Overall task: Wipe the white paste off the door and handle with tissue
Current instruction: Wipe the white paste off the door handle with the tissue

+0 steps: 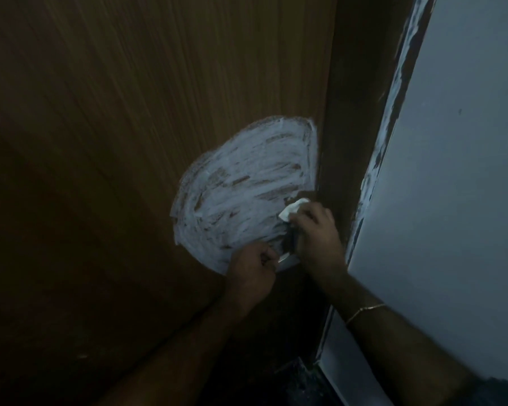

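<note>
Tissue point(293, 208) in right hand point(317, 232)

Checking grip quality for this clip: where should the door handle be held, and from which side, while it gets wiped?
Judging by its pose, grip the handle at its free end, from below left, where the left hand closes on it. That leaves the part nearest the door edge open for the right hand pressing the tissue.

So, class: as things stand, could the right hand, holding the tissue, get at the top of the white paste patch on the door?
Probably yes. The right hand presses the tissue at the white paste patch's lower right edge, and nothing lies between it and the patch's top on the door.
</note>
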Available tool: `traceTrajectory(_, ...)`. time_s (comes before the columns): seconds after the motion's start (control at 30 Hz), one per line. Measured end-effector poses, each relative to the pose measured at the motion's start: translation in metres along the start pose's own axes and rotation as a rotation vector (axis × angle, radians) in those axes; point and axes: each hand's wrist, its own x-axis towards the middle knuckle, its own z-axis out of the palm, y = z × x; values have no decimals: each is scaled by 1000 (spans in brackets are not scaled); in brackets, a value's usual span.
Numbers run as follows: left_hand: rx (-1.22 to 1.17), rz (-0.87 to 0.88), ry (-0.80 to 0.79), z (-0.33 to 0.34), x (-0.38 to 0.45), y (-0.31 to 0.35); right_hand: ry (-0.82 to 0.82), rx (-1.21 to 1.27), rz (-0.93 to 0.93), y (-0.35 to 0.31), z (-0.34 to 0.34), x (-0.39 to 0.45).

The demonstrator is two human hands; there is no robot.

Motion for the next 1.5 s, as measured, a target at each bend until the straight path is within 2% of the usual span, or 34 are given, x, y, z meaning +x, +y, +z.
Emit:
traceTrajectory(0.07,3,-13,-15,0,0,0,-87,21,-65,1,-1,-9)
traceTrajectory(0.1,2,-18,-17,0,-1,0,-80,61,-47,4,-2,-9)
traceTrajectory(0.27,5,-20,-19,0,0,1,161,179,201,6,-2,-3)
traceTrajectory(0.4,24,12,5,0,-1,0,18,133,44,5,-1,-10)
traceTrajectory(0.43,23,11,-2,0,-2,1,32,145,39,8,-2,-8)
traceTrajectory(0.53,24,-14,-22,-1,-1,4,234,231,184,4,0,0)
traceTrajectory(0.57,31,-15,-11,-1,-1,4,233,225,185,-1,3,1)
traceTrajectory(0.73,54,-16,29,1,0,2,-125,-6,-189,11,-3,4)
traceTrajectory(0.87,44,1,35,1,0,0,-132,-46,-151,11,-4,6)
traceTrajectory(0.93,42,9,24,1,0,0,-239,-148,-165,9,-2,0)
traceTrajectory(1.0,39,-8,9,1,1,1,-331,-219,-256,10,-10,-1)
traceTrajectory(1.07,23,-20,5,2,1,1,-334,-285,-377,11,-22,9)
traceTrajectory(1.13,5,-8,18,3,-1,1,-291,-202,-303,13,-33,28)
traceTrajectory(1.23,9,-1,49,3,-2,1,-81,-40,-112,12,-31,37)
traceTrajectory(1.4,5,-19,43,4,-1,3,-86,-3,-15,6,-21,14)
traceTrajectory(1.5,12,-20,18,3,-1,3,26,76,121,1,-19,19)
